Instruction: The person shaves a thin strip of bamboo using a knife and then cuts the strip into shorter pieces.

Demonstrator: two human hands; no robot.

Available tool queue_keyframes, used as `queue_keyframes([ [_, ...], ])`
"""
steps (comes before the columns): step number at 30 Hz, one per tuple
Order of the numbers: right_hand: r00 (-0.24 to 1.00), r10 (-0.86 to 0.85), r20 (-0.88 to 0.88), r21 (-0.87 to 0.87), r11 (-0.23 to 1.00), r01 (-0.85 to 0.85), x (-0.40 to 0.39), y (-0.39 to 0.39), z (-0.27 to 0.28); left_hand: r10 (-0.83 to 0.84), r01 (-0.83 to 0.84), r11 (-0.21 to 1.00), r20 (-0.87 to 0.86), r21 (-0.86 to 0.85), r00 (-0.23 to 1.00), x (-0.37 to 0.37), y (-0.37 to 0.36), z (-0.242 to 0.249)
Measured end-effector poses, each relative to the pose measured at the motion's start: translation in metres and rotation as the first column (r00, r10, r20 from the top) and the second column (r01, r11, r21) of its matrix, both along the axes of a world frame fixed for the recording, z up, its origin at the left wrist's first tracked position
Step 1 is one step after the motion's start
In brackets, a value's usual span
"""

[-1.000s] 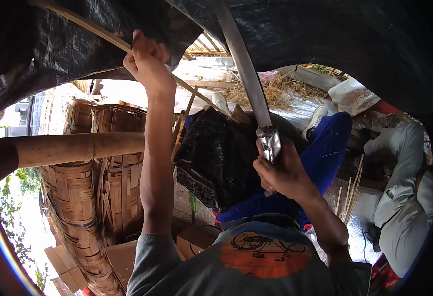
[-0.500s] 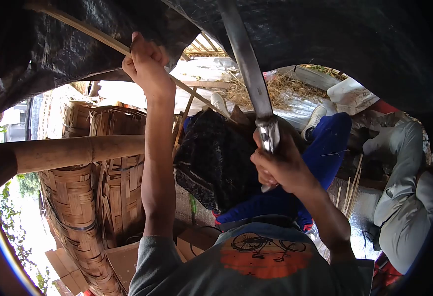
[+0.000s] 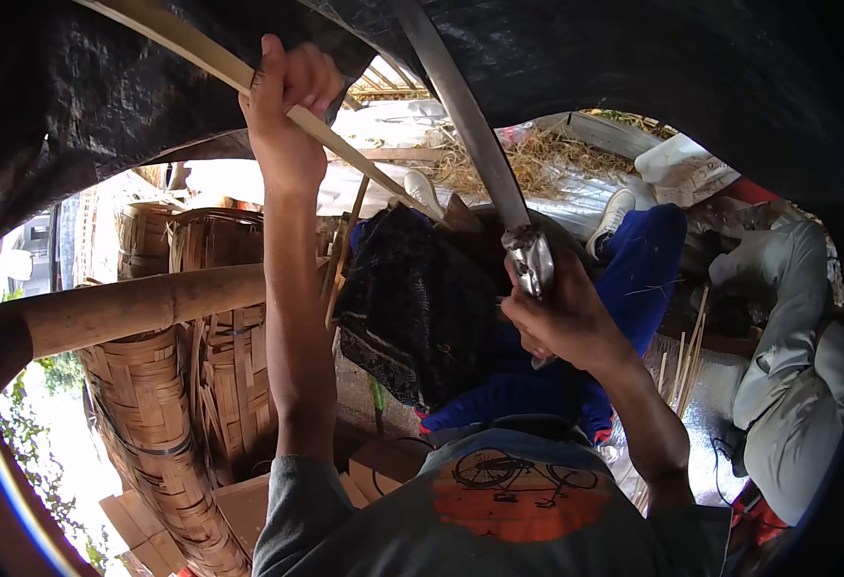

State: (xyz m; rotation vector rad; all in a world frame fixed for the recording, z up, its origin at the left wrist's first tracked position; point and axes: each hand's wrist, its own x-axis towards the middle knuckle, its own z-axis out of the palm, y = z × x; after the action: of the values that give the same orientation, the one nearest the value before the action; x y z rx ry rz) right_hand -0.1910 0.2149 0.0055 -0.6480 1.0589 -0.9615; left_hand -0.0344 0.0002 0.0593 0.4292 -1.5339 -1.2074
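Note:
My left hand (image 3: pixel 289 106) is raised and closed around a long pale bamboo strip (image 3: pixel 186 43). The strip slants from the upper left down past my hand to a brown wooden block (image 3: pixel 460 215) by my lap. In front of my waist, my right hand (image 3: pixel 568 313) grips the handle of a long-bladed machete (image 3: pixel 470 115), its blade pointing up and slightly left. The blade stands to the right of the strip, apart from it. A dark patterned cloth (image 3: pixel 417 308) lies over my lap, below the strip's lower end.
A thick bamboo pole (image 3: pixel 152 300) crosses at left in front of tall woven bamboo baskets (image 3: pixel 143 394). Black plastic sheeting (image 3: pixel 672 77) hangs overhead. Straw (image 3: pixel 547 168) is scattered ahead. At right sits another person in pale trousers (image 3: pixel 792 375), near several thin upright sticks (image 3: pixel 686 361).
My left hand has moved slightly up and left with the bamboo strip, whose wider face now shows. My right hand and the machete have shifted a little to the right and tilted further left.

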Motion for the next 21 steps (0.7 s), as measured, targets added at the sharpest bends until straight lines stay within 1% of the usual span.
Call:
queue_keyframes([
  [1,1.0,-0.002,0.001,0.002,1.0,0.002,-0.002,0.002,-0.001,-0.015,0.016,0.993,0.006,-0.12,1.0,-0.003,-0.002,-0.001],
  [2,1.0,-0.001,0.001,0.015,1.0,0.001,-0.005,0.005,-0.002,-0.001,0.014,0.991,0.095,-0.136,0.995,0.001,-0.002,0.003],
  [3,1.0,-0.001,0.001,0.031,1.0,0.001,-0.006,0.009,-0.004,-0.005,0.018,0.991,0.097,-0.133,0.995,0.002,0.0,0.003],
  [5,1.0,0.002,-0.002,0.052,0.999,-0.001,-0.005,0.014,-0.013,0.049,-0.048,0.999,-0.025,0.009,0.999,0.007,0.003,0.004],
  [6,1.0,0.008,-0.006,0.069,0.998,-0.008,-0.003,0.017,-0.02,0.147,-0.146,0.988,0.015,-0.057,0.989,0.014,0.001,0.001],
  [7,1.0,0.006,-0.004,0.072,0.997,-0.006,0.0,0.021,-0.028,0.145,-0.144,0.988,0.018,-0.055,0.989,0.014,0.001,0.001],
  [9,0.999,0.043,-0.027,0.116,0.993,-0.039,0.009,0.03,-0.043,0.403,-0.399,0.91,0.016,-0.109,0.915,0.014,0.002,0.001],
  [10,0.999,0.042,-0.029,0.115,0.993,-0.039,0.012,0.032,-0.045,0.387,-0.376,0.919,0.078,-0.12,0.919,0.019,-0.001,0.002],
  [12,0.997,0.078,-0.015,0.181,0.981,-0.074,0.017,0.035,-0.047,0.361,-0.352,0.929,0.074,-0.113,0.93,0.011,0.0,0.003],
  [14,0.997,0.077,-0.012,0.181,0.981,-0.073,0.022,0.038,-0.054,0.335,-0.327,0.939,0.073,-0.104,0.94,0.011,0.0,0.005],
  [15,0.997,0.077,-0.009,0.177,0.981,-0.074,0.024,0.039,-0.055,0.221,-0.224,0.974,0.06,0.039,0.973,0.017,-0.003,0.007],
  [16,0.997,0.077,-0.009,0.176,0.982,-0.074,0.024,0.037,-0.053,0.109,-0.113,0.978,0.031,0.178,0.994,0.022,-0.005,0.009],
  [17,0.993,0.115,-0.03,0.167,0.98,-0.108,0.023,0.033,-0.048,0.11,-0.114,0.978,0.031,0.177,0.993,0.024,-0.005,0.01],
  [18,0.987,0.151,-0.053,0.159,0.977,-0.141,0.023,0.029,-0.044,0.118,-0.112,0.969,-0.015,0.222,0.993,0.025,-0.005,0.01],
  [19,0.987,0.15,-0.057,0.161,0.977,-0.139,0.023,0.026,-0.04,0.126,-0.105,0.957,-0.062,0.269,0.99,0.025,-0.006,0.009],
  [21,0.958,0.088,-0.274,-0.017,0.995,-0.097,0.024,0.017,-0.03,0.098,-0.072,0.963,-0.085,0.261,0.992,0.024,-0.005,0.007],
])
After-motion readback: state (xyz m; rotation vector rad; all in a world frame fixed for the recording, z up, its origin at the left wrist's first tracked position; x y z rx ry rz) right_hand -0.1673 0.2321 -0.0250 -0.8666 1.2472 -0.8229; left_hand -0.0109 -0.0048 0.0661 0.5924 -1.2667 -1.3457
